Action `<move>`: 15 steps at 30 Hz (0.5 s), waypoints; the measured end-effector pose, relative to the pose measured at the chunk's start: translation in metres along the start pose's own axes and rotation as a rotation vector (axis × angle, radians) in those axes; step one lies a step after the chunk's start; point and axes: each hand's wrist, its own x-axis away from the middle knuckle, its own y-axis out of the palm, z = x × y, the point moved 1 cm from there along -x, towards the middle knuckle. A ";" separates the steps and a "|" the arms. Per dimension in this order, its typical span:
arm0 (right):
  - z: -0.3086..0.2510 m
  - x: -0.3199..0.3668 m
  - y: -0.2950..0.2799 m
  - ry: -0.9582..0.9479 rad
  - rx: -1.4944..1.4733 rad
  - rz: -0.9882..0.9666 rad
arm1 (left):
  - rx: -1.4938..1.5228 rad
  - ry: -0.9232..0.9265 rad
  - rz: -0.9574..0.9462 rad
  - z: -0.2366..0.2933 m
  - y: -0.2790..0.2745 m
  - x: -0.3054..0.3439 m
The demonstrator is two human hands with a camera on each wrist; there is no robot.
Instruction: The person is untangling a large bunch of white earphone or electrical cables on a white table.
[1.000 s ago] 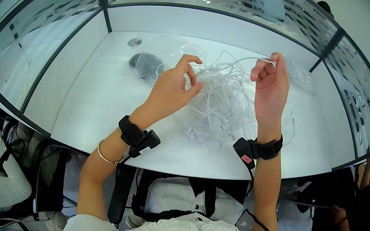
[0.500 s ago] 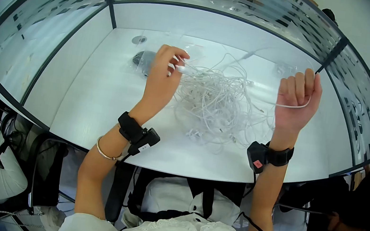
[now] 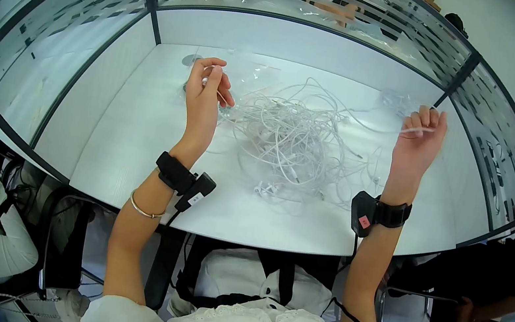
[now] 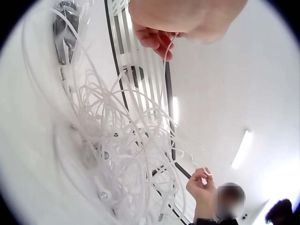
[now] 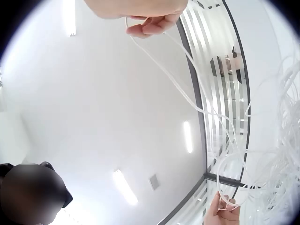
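A tangled heap of thin white cables (image 3: 297, 140) lies in the middle of the white table. To its left my left hand (image 3: 200, 109) is raised with curled fingers, pinching a white cable end whose small plug (image 3: 204, 81) shows by the thumb. On the far right my right hand (image 3: 416, 148) grips another stretch of white cable (image 3: 369, 126) running back to the heap. In the right wrist view, two strands of cable (image 5: 164, 70) hang from the fingers of that hand. Loops from the heap rise toward my left hand (image 4: 187, 18) in the left wrist view.
A dark object in a clear bag (image 4: 65, 35) lies at the back left, mostly behind my left hand in the head view. Clear plastic (image 3: 396, 103) sits at the back right. Partition panels (image 3: 302, 42) edge the table on three sides.
My left hand has moved left, drawing its cable away from the heap. My right hand has shifted far to the right with a cable, spreading the hands apart.
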 end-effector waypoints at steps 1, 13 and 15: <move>0.003 -0.001 0.004 -0.022 0.083 0.101 | -0.013 0.008 0.002 0.000 0.000 0.000; 0.006 0.010 0.060 0.186 0.421 -0.230 | -0.566 0.547 -0.305 0.014 0.025 0.016; 0.002 0.011 0.078 0.178 0.451 -0.331 | -0.437 0.518 -0.343 0.025 0.033 0.023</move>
